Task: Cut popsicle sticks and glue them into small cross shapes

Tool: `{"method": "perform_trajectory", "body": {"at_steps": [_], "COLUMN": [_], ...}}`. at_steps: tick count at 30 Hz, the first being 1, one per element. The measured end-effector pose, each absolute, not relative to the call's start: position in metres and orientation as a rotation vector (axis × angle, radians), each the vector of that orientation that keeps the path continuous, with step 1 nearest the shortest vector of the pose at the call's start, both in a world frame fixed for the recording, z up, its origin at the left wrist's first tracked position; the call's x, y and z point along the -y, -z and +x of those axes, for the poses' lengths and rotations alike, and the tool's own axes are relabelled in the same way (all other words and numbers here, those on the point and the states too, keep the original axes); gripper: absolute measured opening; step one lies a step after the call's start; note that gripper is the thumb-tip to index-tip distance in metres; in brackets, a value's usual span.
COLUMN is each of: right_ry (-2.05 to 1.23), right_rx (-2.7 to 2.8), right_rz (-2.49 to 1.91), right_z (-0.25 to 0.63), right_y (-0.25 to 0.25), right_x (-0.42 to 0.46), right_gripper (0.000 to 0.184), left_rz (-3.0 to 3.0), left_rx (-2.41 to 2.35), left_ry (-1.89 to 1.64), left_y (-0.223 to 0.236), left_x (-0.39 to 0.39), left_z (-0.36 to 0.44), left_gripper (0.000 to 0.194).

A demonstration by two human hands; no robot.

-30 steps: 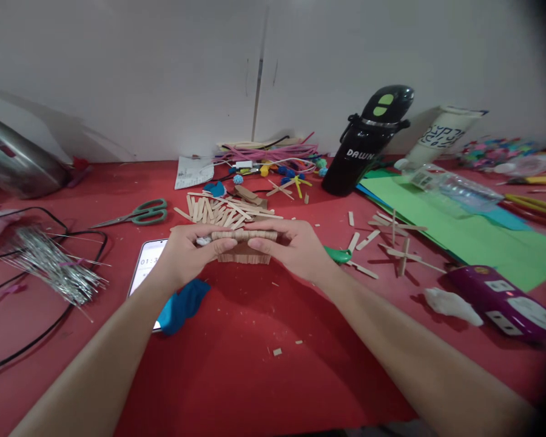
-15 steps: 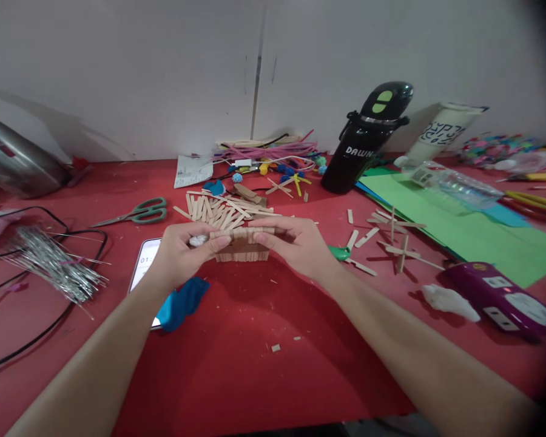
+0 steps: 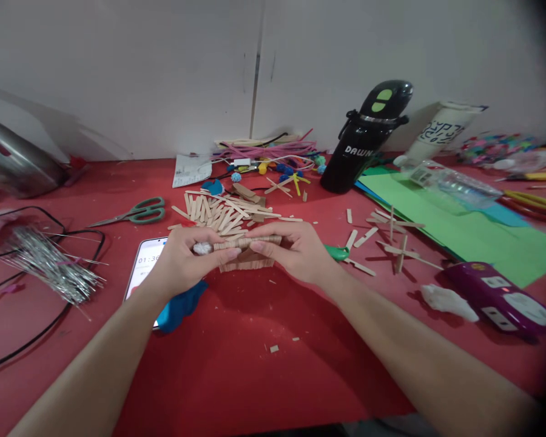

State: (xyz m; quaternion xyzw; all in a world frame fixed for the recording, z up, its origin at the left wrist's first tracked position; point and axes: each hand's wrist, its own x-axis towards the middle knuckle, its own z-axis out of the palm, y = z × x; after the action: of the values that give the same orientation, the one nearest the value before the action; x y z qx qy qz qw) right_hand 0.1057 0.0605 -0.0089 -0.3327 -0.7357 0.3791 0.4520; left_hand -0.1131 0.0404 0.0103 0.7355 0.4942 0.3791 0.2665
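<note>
Between my two hands is a small structure made of wooden craft sticks (image 3: 248,263), with a ridged top edge and an open-looking front. My left hand (image 3: 188,255) closes on its left end, thumb along the near side. From the other end my right hand (image 3: 295,249) grips it, thumb in front and fingers behind. A whitish fluffy ball (image 3: 202,248) shows by my left fingers; whether it is attached I cannot tell. Just behind lies a pile of loose craft sticks (image 3: 218,209). A phone (image 3: 141,267) showing a timer lies under my left wrist, beside blue cloth (image 3: 182,308).
Green-handled scissors (image 3: 145,211) and silvery wires (image 3: 59,267) lie left. A black bottle (image 3: 361,139) stands at the back. To the right are green paper sheets (image 3: 459,206), crossed sticks (image 3: 401,250), a purple power strip (image 3: 500,298) and a green-handled tool (image 3: 337,252). Pink pipe cleaners (image 3: 273,150) lie by the wall.
Both hands have brought the stick structure slightly down and to the right, and its front opening shows more. The left thumb has slid further along its edge. The view has shifted a little.
</note>
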Motion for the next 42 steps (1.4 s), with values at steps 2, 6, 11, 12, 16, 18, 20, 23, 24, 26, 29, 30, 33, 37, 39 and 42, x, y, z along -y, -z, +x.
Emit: {"method": "perform_trajectory", "body": {"at_steps": [2, 6, 11, 12, 16, 18, 20, 23, 24, 26, 29, 30, 33, 37, 39, 42], "right_ry": [-0.953, -1.114, -1.302, -1.318, -1.32, -1.296, -1.276, -1.255, -1.263, -1.29, -1.267, -1.24, -1.173, -1.14, -1.151, -1.164], "right_rx": [1.826, 1.769, 1.64, 1.621, 1.616, 1.647, 1.683, 1.711, 1.707, 1.684, 1.696, 1.716, 1.749, 1.722, 1.703, 1.684], "right_rz": [-0.841, -0.86, -0.791, -0.768, -0.756, -0.773, -0.785, -0.805, -0.807, -0.817, -0.836, -0.837, -0.84, -0.878, -0.879, -0.851], "right_z": [0.106, 0.102, 0.096, 0.095, 0.094, 0.095, 0.097, 0.098, 0.097, 0.096, 0.095, 0.095, 0.096, 0.095, 0.094, 0.093], "right_y": [0.011, 0.013, 0.015, 0.015, 0.013, 0.013, 0.013, 0.013, 0.013, 0.012, 0.01, 0.01, 0.009, 0.01, 0.011, 0.013], "right_x": [-0.062, -0.059, -0.055, -0.055, -0.054, -0.055, -0.057, -0.059, -0.059, -0.058, -0.056, -0.055, -0.055, -0.054, -0.053, -0.053], "right_gripper": [0.016, 0.018, 0.017, 0.017, 0.016, 0.018, 0.021, 0.022, 0.023, 0.022, 0.02, 0.019, 0.017, 0.016, 0.015, 0.015], "left_rz": [1.996, 2.025, 2.05, 2.049, 2.049, 2.061, 2.081, 2.097, 2.096, 2.083, 2.073, 2.071, 2.061, 2.062, 2.066, 2.065], "left_rx": [-1.354, -1.324, -1.279, -1.297, -1.356, -1.367, -1.37, -1.359, -1.351, -1.332, -1.301, -1.298, -1.312, -1.321, -1.312, -1.296], "left_ry": [-0.988, -0.968, -0.993, -0.994, -1.003, -1.002, -1.003, -1.003, -1.002, -0.998, -0.995, -0.994, -0.984, -0.995, -1.008, -1.023], "left_y": [-0.009, -0.006, -0.007, -0.008, -0.012, -0.012, -0.01, -0.007, -0.007, -0.007, -0.009, -0.01, -0.011, -0.009, -0.008, -0.007], "left_x": [-0.042, -0.042, -0.041, -0.04, -0.039, -0.039, -0.041, -0.042, -0.043, -0.042, -0.041, -0.041, -0.039, -0.038, -0.038, -0.039], "left_z": [-0.113, -0.111, -0.109, -0.109, -0.107, -0.107, -0.108, -0.11, -0.11, -0.111, -0.11, -0.11, -0.108, -0.105, -0.105, -0.106], "left_gripper": [0.029, 0.02, 0.016, 0.017, 0.025, 0.026, 0.024, 0.02, 0.019, 0.018, 0.019, 0.019, 0.018, 0.015, 0.013, 0.012]}}
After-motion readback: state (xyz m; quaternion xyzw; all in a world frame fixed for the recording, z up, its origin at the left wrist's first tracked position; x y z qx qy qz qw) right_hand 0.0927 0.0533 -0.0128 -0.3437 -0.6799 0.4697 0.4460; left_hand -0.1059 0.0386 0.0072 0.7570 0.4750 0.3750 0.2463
